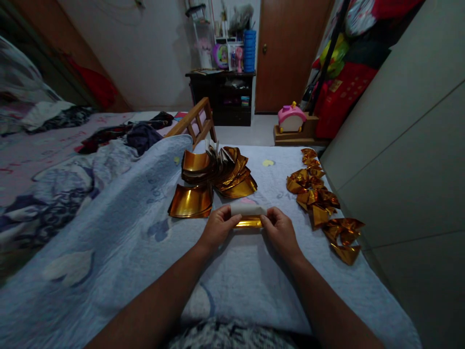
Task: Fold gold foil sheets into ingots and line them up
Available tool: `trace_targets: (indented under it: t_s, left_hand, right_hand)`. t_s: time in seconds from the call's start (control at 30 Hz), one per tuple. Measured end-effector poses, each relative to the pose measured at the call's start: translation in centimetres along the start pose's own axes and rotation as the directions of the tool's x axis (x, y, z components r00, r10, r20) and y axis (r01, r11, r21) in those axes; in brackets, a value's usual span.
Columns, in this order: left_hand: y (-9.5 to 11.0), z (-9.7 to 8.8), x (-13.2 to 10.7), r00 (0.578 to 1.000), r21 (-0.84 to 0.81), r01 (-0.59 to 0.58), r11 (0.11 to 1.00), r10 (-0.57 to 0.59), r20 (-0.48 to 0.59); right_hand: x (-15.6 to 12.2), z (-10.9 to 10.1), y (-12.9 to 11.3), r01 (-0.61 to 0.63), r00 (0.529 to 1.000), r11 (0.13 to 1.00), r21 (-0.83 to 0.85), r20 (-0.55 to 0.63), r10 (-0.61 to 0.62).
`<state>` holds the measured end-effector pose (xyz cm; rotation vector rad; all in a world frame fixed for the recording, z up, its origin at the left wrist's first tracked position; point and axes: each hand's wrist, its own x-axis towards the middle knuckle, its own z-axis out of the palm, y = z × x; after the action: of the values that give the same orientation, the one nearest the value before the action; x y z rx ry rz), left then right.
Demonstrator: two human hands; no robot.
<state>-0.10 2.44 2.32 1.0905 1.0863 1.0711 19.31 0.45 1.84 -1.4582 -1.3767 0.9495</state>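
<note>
A sheet of gold foil paper (248, 210) is stretched between my two hands, its pale back showing above and a folded gold strip along the lower edge. My left hand (219, 224) pinches the left end, thumb on the gold strip. At the other end, my right hand (281, 229) grips it the same way. Just beyond my left hand lies a fanned stack of gold foil sheets (192, 199), with more sheets spread behind it. To the right, a row of folded gold foil pieces (319, 199) runs along the bed's edge.
The bed carries a blue patterned blanket (160, 271). Rumpled clothes and bedding (87, 169) lie on the left. A wooden rail (196, 118) stands at the far end, with a dark cabinet (221, 97) behind. A pale wardrobe (407, 145) borders the right side; near it sits a pink toy (291, 118).
</note>
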Motion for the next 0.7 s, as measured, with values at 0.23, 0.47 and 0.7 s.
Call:
trace_targets:
  t_s: [0.23,0.47,0.7]
  left_hand:
    - [-0.4,0.5,0.1,0.996,0.138,-0.083,0.987,0.088,-0.032]
    - [-0.7,0.8,-0.4,0.979,0.574,-0.185,0.798,0.201,0.036]
    - [-0.7,0.7,0.0,0.942,0.722,-0.324,0.611,0.283,0.183]
  right_hand:
    - [0.2,0.0,0.2,0.021,1.0,0.999,-0.042,0.004,-0.021]
    - [0.2,0.1,0.8,0.137,0.991,0.938,-0.319,0.032,-0.133]
    - [0.3,0.0,1.0,0.241,0.969,0.812,-0.531,0.174,-0.174]
